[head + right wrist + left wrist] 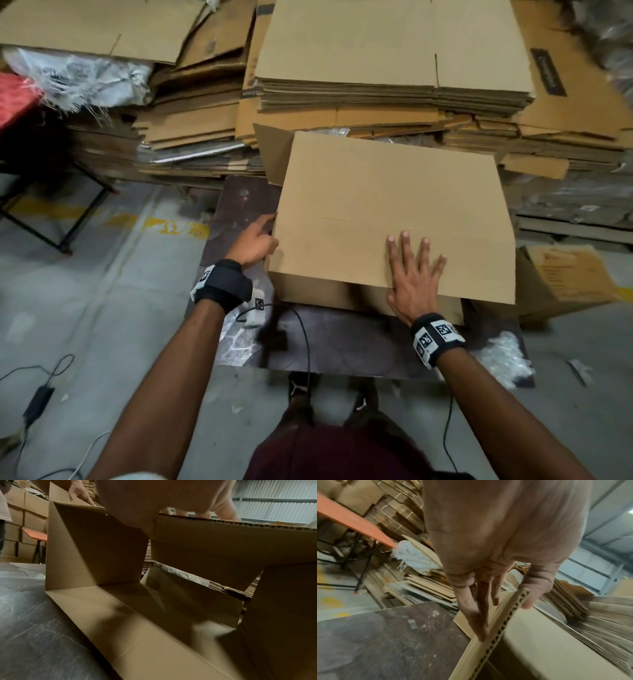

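A half-opened brown cardboard box point(376, 205) lies on a dark worktable point(246, 202). My right hand point(414, 274) presses flat on its top panel near the front edge, fingers spread and straight. My left hand point(260, 240) grips the box's left edge. In the left wrist view the corrugated edge point(501, 622) is pinched between my thumb point(532, 595) on one side and my straight fingers point(476, 615) on the other. The right wrist view looks through the hollow box point(96, 545), with flaps hanging loose and my palm point(145, 500) on top.
Tall stacks of flattened cartons point(376, 68) stand right behind the table. There is a white woven sack point(85, 78) and a red folding table point(13, 99) at the left. Another carton point(565, 281) sits on the floor at the right. Crumpled plastic point(507, 356) lies on the table corner. Cables point(41, 394) run across the floor.
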`<state>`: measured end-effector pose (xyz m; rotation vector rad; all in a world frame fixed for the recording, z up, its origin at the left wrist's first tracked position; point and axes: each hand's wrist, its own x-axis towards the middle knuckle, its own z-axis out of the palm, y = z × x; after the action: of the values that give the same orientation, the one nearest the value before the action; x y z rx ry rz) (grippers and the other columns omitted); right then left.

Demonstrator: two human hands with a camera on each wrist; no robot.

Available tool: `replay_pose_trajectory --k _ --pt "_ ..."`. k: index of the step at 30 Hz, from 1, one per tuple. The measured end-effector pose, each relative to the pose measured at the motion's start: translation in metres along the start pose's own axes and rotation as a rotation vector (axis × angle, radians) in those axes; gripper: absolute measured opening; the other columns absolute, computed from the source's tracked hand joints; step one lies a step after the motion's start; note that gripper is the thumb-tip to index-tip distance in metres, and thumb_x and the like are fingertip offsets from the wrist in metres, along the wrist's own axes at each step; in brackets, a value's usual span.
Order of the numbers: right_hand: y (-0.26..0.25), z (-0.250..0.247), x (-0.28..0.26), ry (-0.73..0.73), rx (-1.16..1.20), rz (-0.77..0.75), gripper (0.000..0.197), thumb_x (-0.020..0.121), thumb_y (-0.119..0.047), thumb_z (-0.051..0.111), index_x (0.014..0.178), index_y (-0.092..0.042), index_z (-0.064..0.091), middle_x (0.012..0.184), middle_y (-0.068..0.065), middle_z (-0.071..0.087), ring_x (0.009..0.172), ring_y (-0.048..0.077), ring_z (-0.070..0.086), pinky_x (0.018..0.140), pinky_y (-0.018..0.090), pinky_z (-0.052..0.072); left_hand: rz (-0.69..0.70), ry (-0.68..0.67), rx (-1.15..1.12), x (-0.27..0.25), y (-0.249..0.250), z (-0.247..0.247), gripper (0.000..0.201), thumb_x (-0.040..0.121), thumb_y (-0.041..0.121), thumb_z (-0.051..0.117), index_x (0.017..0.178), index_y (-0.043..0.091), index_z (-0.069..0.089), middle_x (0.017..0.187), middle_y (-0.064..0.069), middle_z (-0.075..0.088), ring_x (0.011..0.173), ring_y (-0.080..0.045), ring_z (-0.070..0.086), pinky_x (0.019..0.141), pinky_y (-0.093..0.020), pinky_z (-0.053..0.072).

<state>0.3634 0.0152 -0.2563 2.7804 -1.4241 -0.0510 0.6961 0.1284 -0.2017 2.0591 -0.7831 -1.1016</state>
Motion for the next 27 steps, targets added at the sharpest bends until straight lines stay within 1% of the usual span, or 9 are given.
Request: replay_pose_trajectory --k 4,9,14,17,18,21,23,25,27 --pt "0.0 -0.008 -0.003 -0.027 -0.021 -0.024 0.119 0.068 -0.023 0.083 0.165 -0.02 0.013 0.171 0.01 0.013 0.153 0.051 0.013 0.111 0.081 0.016 -0.003 0.064 -0.027 -0.032 -0.01 0.001 0.078 0.065 0.026 0.054 0.143 0.018 0.054 0.116 -0.016 0.07 0.099 -0.029 0.065 0.08 -0.036 0.053" --pt "-0.007 -0.029 -0.001 -0.066 -0.046 -0.067 0.104 0.082 -0.031 0.076 0.165 -0.02 0.013 0.169 0.011 0.02 0.15 0.05 0.023 0.115 0.071 0.022 0.076 0.249 -0.021 -0.07 -0.017 0.014 0.065 0.072 0.031 0.055 0.135 0.022 0.06 0.12 -0.011 0.071 0.107 -0.028 0.067 0.098 -0.046 0.054" --pt "-0.012 -0.053 0.003 -0.059 -0.012 -0.104 0.088 0.09 -0.033 0.068 0.162 -0.02 0.019 0.166 0.01 0.027 0.146 0.046 0.033 0.115 0.062 0.03 0.111 0.336 -0.088 -0.108 -0.007 0.033 0.049 0.098 0.008 0.056 0.146 0.016 0.05 0.126 0.003 0.057 0.109 -0.015 0.054 0.085 -0.021 0.039" --pt "-0.02 -0.058 0.001 -0.079 -0.012 -0.125 0.087 0.092 -0.034 0.067 0.162 -0.019 0.018 0.166 0.012 0.028 0.145 0.047 0.034 0.115 0.062 0.031 0.092 0.362 -0.212 -0.107 -0.012 0.037 0.062 0.079 0.02 0.062 0.14 0.02 0.053 0.125 -0.008 0.066 0.107 -0.031 0.064 0.093 -0.044 0.055" --pt "-0.024 -0.058 -0.002 -0.083 -0.019 -0.13 0.087 0.093 -0.034 0.067 0.162 -0.017 0.016 0.166 0.013 0.026 0.145 0.049 0.032 0.115 0.063 0.031 0.073 0.36 -0.249 -0.103 -0.015 0.035 0.066 0.071 0.021 0.059 0.136 0.021 0.054 0.122 -0.012 0.067 0.105 -0.037 0.066 0.088 -0.049 0.058" --pt "-0.038 -0.056 -0.007 -0.066 -0.039 -0.09 0.093 0.09 -0.037 0.071 0.161 -0.016 0.016 0.166 0.014 0.024 0.146 0.051 0.029 0.114 0.065 0.032 0.045 0.332 -0.398 -0.093 -0.014 0.028 0.055 0.071 0.013 0.056 0.126 0.016 0.056 0.112 -0.02 0.071 0.087 -0.039 0.072 0.064 -0.041 0.059" --pt "-0.048 -0.054 -0.008 -0.058 -0.022 -0.06 0.097 0.087 -0.04 0.074 0.16 -0.017 0.015 0.166 0.013 0.023 0.148 0.048 0.026 0.113 0.068 0.031 0.038 0.367 -0.336 -0.092 -0.007 0.023 0.047 0.073 0.027 0.059 0.119 0.02 0.06 0.115 -0.014 0.071 0.095 -0.031 0.071 0.078 -0.046 0.06" --pt "-0.057 -0.05 -0.004 -0.071 -0.022 -0.072 0.102 0.085 -0.042 0.077 0.161 -0.018 0.013 0.168 0.013 0.02 0.15 0.046 0.023 0.113 0.069 0.029 0.048 0.368 -0.207 -0.082 -0.009 0.015 0.058 0.07 0.042 0.059 0.125 0.023 0.061 0.124 -0.007 0.069 0.112 -0.027 0.065 0.097 -0.047 0.053" --pt "-0.064 -0.044 0.001 -0.071 -0.044 -0.101 0.103 0.086 -0.042 0.076 0.162 -0.018 0.011 0.169 0.012 0.018 0.151 0.046 0.023 0.113 0.069 0.029 0.071 0.337 -0.129 -0.072 -0.009 0.008 0.07 0.07 0.046 0.061 0.135 0.02 0.056 0.13 -0.006 0.066 0.12 -0.028 0.061 0.103 -0.046 0.048"
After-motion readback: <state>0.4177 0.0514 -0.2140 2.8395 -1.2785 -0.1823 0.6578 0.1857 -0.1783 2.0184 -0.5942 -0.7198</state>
